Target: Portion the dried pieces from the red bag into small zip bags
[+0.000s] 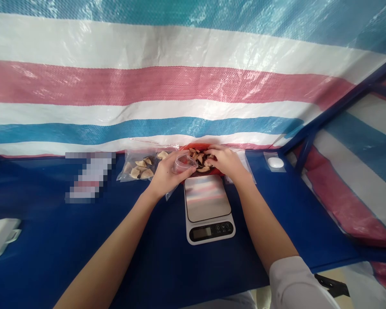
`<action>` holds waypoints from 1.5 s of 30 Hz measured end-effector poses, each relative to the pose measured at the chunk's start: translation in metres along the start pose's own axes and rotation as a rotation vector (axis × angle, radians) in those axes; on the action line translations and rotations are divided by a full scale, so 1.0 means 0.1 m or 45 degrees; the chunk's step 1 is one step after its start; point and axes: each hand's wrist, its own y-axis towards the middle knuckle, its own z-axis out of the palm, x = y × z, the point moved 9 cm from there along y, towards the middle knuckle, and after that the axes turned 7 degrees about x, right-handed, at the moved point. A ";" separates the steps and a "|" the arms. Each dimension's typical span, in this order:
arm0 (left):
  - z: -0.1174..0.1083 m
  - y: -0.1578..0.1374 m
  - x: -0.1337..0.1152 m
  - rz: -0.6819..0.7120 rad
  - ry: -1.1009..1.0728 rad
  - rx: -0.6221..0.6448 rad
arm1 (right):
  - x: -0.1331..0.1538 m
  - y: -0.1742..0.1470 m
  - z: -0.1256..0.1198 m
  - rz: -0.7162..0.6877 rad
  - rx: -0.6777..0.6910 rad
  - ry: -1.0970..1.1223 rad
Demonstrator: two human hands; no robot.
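Observation:
My left hand [165, 174] is closed around a small clear plastic cup [181, 165], which is tilted toward a red tray or bag [194, 146]. Brown and pale dried pieces [203, 169] lie in the red container. On its right side my right hand [227, 159] reaches in from above, fingers curled, with a pale piece at the fingertips. Just in front of both hands stands a white kitchen scale [207, 206] with a mirror-like top and nothing on it. Its display is too dim to read.
Left of my hands lies a clear bag [130, 161] of dried pieces. A white oval object [275, 162] sits on a small clear packet at the right. A white case [1, 238] is at the left edge of the blue table [154, 266]. Striped sheeting [180, 86] hangs behind.

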 end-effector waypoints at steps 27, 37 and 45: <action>0.07 0.01 0.02 -0.006 -0.074 0.032 | -0.19 0.06 0.21 0.128 0.057 0.012; 0.06 0.00 0.04 -0.041 -0.080 0.033 | -0.08 0.04 0.07 -0.036 -0.020 0.053; 0.04 0.00 0.04 -0.034 -0.093 0.025 | -0.10 -0.01 -0.10 -0.152 -0.179 0.295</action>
